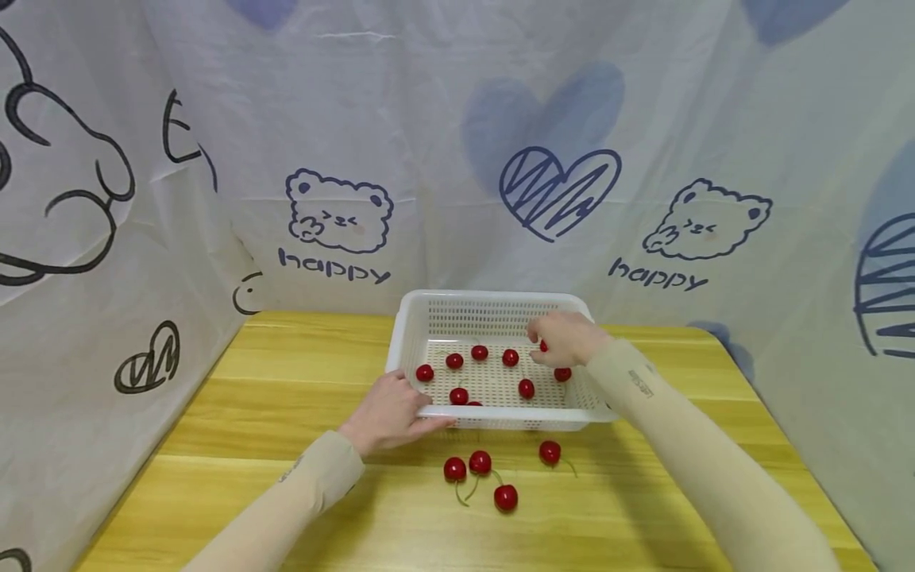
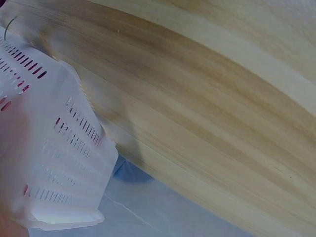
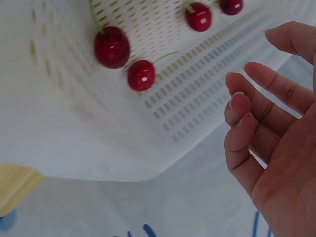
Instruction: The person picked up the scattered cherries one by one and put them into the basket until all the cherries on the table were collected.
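Tugging the basket rim (image 1: 500, 413) could roll the cherries (image 1: 526, 388): left hand (image 1: 389, 413) grasps its near-left part, right hand (image 1: 569, 337) hovers, grip relaxed, empty.

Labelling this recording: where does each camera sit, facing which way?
Head: worn on head, facing forward and down at white basket; left hand, right hand and sleeves show.
Left wrist: worn there, facing the basket's slotted wall and table; a sliver of skin shows.
Right wrist: worn there, facing into the basket; palm and fingers show.
Head and right wrist share basket, cherries, right hand.
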Tool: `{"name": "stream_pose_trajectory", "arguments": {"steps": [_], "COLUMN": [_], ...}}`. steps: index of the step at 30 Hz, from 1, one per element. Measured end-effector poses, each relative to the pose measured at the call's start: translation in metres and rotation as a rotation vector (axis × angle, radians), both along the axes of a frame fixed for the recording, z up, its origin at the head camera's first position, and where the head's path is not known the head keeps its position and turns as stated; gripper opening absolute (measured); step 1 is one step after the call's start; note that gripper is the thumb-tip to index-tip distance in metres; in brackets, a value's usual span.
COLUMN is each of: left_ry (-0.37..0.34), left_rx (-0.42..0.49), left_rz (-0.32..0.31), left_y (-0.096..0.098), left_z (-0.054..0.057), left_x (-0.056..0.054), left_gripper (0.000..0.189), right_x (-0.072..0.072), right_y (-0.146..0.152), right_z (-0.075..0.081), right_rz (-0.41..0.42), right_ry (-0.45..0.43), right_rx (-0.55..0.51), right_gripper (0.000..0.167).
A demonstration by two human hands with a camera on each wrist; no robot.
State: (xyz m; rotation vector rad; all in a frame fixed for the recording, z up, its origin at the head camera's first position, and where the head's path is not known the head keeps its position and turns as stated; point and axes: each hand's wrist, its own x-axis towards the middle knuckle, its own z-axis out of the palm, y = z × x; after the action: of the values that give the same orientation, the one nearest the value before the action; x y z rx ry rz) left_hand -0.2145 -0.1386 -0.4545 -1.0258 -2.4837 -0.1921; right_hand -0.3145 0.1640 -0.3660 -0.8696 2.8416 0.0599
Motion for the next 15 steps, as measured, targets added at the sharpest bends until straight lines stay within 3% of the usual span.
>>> {"name": "stream_pose_trajectory", "arguments": {"steps": [15], "left_ry": [-0.011], "left_rx": [-0.015], "left_rz": [0.01], "left_y": [0.001], "left_z": [0.005], "left_x": [0.004], "left_gripper": [0.044], "right_x": [0.028], "right_y": [-0.003], "right_z": [0.004], "right_rz": [0.127], "right_ry": [0.14], "right_rx": [-0.02], "right_gripper": [0.033]}}
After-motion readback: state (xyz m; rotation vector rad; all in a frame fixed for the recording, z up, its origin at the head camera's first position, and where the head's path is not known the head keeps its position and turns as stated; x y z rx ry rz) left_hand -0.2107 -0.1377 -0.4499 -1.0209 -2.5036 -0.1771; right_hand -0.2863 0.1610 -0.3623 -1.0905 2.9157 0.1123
